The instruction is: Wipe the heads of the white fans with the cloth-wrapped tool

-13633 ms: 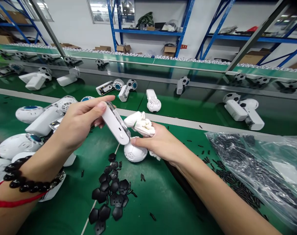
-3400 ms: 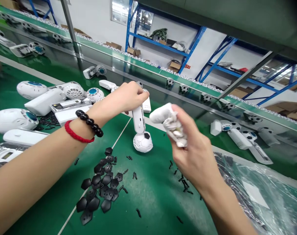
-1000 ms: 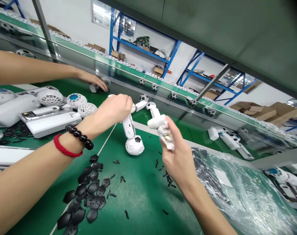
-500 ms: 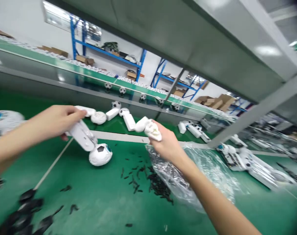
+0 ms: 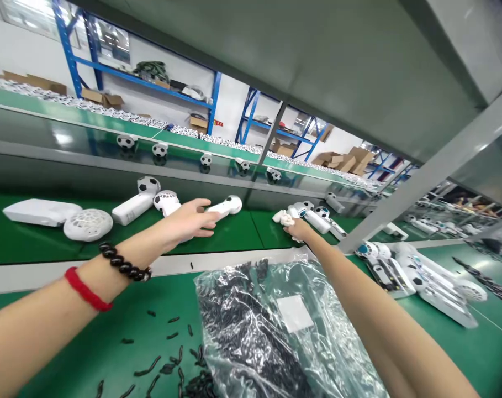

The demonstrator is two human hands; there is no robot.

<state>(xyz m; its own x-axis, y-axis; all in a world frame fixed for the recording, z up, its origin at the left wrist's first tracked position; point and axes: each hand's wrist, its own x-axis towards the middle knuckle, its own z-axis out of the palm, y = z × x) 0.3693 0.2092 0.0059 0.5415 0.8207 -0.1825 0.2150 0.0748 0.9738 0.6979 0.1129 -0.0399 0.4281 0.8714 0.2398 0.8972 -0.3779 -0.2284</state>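
Reaching left hand nears fan (right hand clutches cloth).

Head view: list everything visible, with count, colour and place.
white handheld fan: one, on the belt at the left hand's fingertips
other fans: several, white, along the belt
football-pattern balls: several, black and white, on the upper track
plastic bag: one, clear, holding black parts, near table
loose black pieces: many, near table
white cloth: one, in the right hand
left hand: open, over the belt
right hand: grip closed on the cloth
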